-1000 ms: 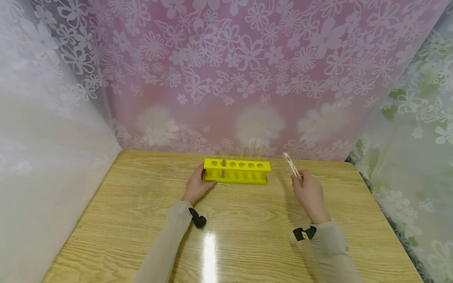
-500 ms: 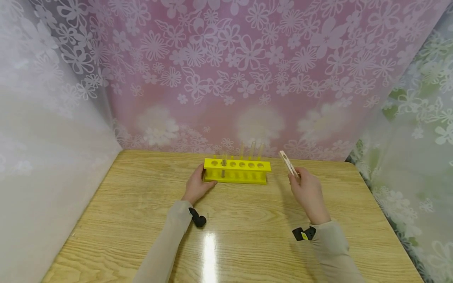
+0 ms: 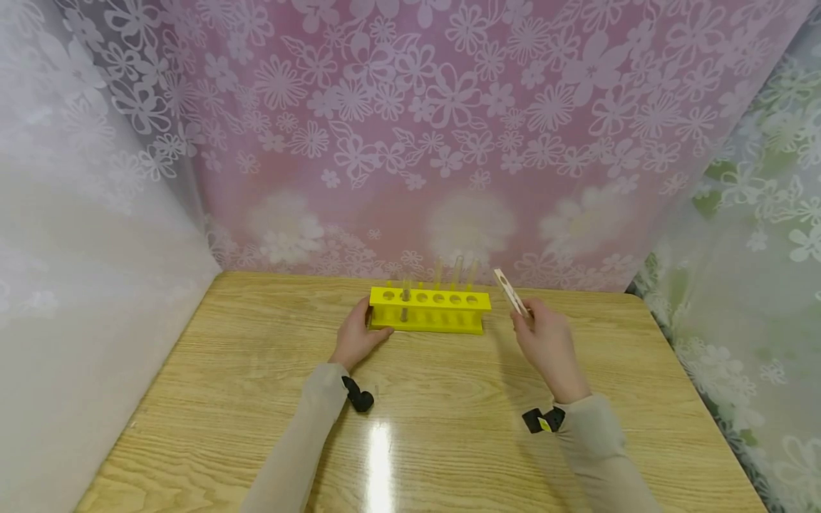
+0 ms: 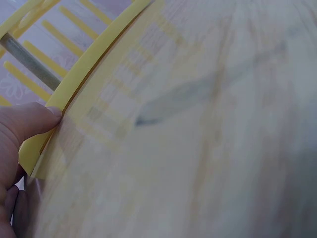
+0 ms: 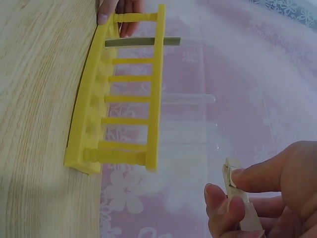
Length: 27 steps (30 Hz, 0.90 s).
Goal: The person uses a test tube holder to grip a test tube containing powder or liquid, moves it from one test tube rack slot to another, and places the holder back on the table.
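Observation:
A yellow test tube rack [image 3: 430,328] stands near the table's back edge. My left hand [image 3: 356,338] grips its left end, the thumb on the base's front edge, as the left wrist view also shows. One tube with dark grey contents [image 5: 143,42] sits in the rack near that hand. Three clear tubes [image 3: 458,271] stand upside down on pegs behind the rack's right half. Right of the rack, my right hand [image 3: 548,349] pinches a wooden clamp [image 3: 511,292] between thumb and fingers, held in the air apart from the rack and tilted up to the left.
The wooden table [image 3: 449,427] carries a bright light reflection at its front middle. A pink flowered curtain [image 3: 385,142] hangs close behind the rack. Pale curtains [image 3: 77,249] flank the table on both sides. Each wrist wears a black strap-on device [image 3: 544,420].
My right hand has moved left and slightly away from me with the clamp, closer to the rack. My left hand and the rack have stayed where they were.

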Each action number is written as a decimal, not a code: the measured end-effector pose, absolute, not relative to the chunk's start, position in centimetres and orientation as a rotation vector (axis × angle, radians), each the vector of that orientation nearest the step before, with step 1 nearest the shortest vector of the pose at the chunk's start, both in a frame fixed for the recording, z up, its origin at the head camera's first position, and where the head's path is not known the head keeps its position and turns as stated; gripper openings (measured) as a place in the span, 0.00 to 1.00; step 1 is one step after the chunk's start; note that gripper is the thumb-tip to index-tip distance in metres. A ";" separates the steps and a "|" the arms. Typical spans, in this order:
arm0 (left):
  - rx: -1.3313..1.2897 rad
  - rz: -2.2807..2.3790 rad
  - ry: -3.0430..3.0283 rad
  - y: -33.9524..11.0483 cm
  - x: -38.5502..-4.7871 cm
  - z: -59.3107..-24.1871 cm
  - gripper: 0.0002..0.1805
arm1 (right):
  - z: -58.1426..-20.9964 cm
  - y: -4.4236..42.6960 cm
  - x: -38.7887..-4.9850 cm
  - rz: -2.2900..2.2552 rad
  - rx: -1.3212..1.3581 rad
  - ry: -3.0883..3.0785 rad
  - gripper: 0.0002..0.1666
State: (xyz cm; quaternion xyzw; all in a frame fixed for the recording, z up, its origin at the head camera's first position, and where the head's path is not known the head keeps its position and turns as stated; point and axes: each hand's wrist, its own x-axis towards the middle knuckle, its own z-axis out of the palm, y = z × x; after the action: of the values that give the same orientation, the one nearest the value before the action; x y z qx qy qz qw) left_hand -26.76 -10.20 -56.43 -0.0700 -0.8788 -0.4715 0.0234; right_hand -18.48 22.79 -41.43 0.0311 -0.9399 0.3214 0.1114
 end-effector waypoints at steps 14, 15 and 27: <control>-0.231 -1.437 -2.713 -10.3 -27.0 -57.0 0.46 | -40.8 21.2 -19.1 0.967 0.163 -2.759 0.16; -0.233 -1.440 -2.711 -10.3 -27.0 -57.0 0.46 | -40.8 21.1 -19.2 0.965 0.171 -2.756 0.16; -0.238 -1.443 -2.701 -10.2 -26.9 -56.9 0.46 | -40.6 19.5 -19.3 0.976 0.219 -2.769 0.17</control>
State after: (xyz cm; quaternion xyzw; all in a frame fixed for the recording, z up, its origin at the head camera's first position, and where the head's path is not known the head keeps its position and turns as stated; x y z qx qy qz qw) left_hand -26.87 -10.22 -56.86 -0.0776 -0.8788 -0.4695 0.0349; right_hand -19.32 19.52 -40.60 0.0741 -0.9359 0.3299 0.0988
